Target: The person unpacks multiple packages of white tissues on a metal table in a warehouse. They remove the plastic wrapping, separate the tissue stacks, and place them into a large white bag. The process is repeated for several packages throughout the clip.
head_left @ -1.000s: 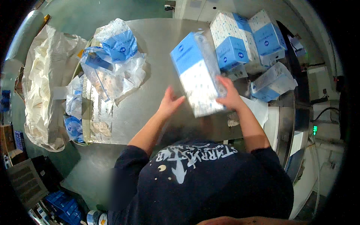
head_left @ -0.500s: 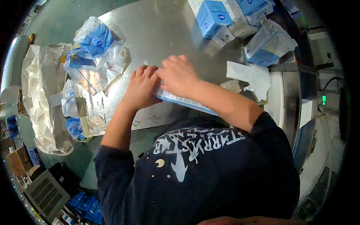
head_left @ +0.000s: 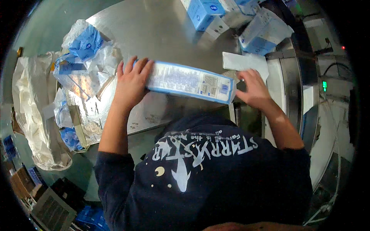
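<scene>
A long blue-and-white printed pack (head_left: 185,81) lies across in front of me, a panel of small print turned up. My left hand (head_left: 133,79) is closed round its left end, fingers over the far side. At the right end is my right hand (head_left: 252,88), its thumb and fingers apart and curved beside the pack's end edge. Whether the thumb touches that edge I cannot tell. The pack's left end is hidden under my left hand.
On the metal table (head_left: 131,30), crumpled clear-and-blue plastic wrap (head_left: 86,50) lies at left. A white sack (head_left: 36,111) hangs beyond the left edge. Blue-and-white packs (head_left: 204,13) stand at far right. White paper sheets (head_left: 246,63) lie near my right hand.
My right hand has moved from beside the left hand to the pack's right end. The pack's printed panel, mostly covered by my arm before, now shows. The whole view has shifted slightly.
</scene>
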Tool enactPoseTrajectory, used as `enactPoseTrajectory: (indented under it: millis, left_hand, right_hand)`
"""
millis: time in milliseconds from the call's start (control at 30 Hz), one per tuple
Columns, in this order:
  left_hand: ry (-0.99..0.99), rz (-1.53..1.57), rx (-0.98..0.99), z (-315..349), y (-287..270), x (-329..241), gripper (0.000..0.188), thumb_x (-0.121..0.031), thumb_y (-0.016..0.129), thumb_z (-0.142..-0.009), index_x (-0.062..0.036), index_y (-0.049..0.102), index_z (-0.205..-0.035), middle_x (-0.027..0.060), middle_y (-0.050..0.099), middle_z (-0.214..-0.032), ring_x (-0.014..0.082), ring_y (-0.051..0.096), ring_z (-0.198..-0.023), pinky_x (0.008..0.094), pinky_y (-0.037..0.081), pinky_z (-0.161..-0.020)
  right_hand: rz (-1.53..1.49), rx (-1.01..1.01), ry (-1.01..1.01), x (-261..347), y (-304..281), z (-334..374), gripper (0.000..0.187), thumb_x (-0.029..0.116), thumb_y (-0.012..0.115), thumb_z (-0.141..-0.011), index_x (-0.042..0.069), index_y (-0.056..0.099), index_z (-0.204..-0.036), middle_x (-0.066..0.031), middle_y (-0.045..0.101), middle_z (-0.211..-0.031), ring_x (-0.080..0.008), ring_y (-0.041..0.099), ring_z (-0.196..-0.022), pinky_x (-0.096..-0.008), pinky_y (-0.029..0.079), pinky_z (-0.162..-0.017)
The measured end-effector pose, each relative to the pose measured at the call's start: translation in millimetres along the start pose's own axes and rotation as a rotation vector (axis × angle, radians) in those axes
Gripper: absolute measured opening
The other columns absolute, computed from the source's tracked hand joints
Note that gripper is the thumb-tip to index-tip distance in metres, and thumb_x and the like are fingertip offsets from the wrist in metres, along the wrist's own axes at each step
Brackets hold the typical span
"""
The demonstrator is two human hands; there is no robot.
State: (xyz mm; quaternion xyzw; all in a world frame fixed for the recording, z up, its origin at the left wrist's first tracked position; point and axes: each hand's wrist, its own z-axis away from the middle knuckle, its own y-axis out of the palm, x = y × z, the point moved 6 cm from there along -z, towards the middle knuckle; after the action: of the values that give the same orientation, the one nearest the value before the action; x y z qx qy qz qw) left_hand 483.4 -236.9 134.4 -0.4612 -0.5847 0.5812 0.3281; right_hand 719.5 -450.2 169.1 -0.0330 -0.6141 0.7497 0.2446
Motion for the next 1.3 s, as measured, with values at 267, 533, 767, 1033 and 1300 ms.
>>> enactPoseTrajectory:
  millis: [267,533,767,1033,1300]
  left_hand:
    - [0.266,0.165,0.039,-26,27,-101,0.042,-0.023,0.072,-0.063,-0.0076,0.056,-0.099,0.0074,0.054,-0.100,0.0250,0.051,-0.100,0.0389,0.040,-0.085]
    - [0.314,0.179,-0.170,-24,13,-110,0.028,-0.022,0.066,-0.067,-0.0103,0.057,-0.091,0.0037,0.056,-0.094,0.0214,0.052,-0.093,0.0369,0.040,-0.080]
    - [0.323,0.155,0.154,7,33,-101,0.017,-0.026,0.058,-0.075,-0.0143,0.058,-0.088,0.0029,0.062,-0.078,0.0203,0.057,-0.087,0.0351,0.039,-0.075]
    - [0.240,0.206,0.510,64,45,-119,0.015,-0.031,0.054,-0.078,-0.0178,0.061,-0.080,-0.0001,0.057,-0.057,0.0207,0.061,-0.059,0.0371,0.040,-0.063]
    - [0.212,0.434,0.658,87,69,-114,0.017,-0.028,0.060,-0.076,-0.0140,0.062,-0.084,0.0059,0.059,-0.065,0.0272,0.061,-0.067,0.0406,0.044,-0.066]
  right_hand:
    - [0.118,0.163,-0.267,99,47,-82,0.041,0.013,0.059,-0.075,0.004,0.050,-0.114,-0.0170,0.060,-0.099,-0.0352,0.060,-0.092,-0.0443,0.048,-0.078]
    - [0.097,0.076,-0.264,89,49,-100,0.012,0.011,0.053,-0.075,0.004,0.061,-0.082,-0.0188,0.064,-0.085,-0.0367,0.062,-0.085,-0.0450,0.050,-0.074]
    - [0.050,-0.166,-0.095,33,47,-120,0.014,0.007,0.051,-0.074,0.008,0.059,-0.085,-0.0169,0.062,-0.088,-0.0378,0.059,-0.084,-0.0468,0.046,-0.072]
    - [0.273,-0.005,-0.102,5,89,-162,0.016,0.010,0.046,-0.081,0.011,0.059,-0.090,-0.0127,0.064,-0.093,-0.0340,0.062,-0.088,-0.0468,0.050,-0.072]
    - [0.323,0.017,-0.302,5,105,-178,0.016,0.014,0.049,-0.083,0.011,0.058,-0.096,-0.0103,0.062,-0.095,-0.0330,0.062,-0.087,-0.0439,0.051,-0.072]
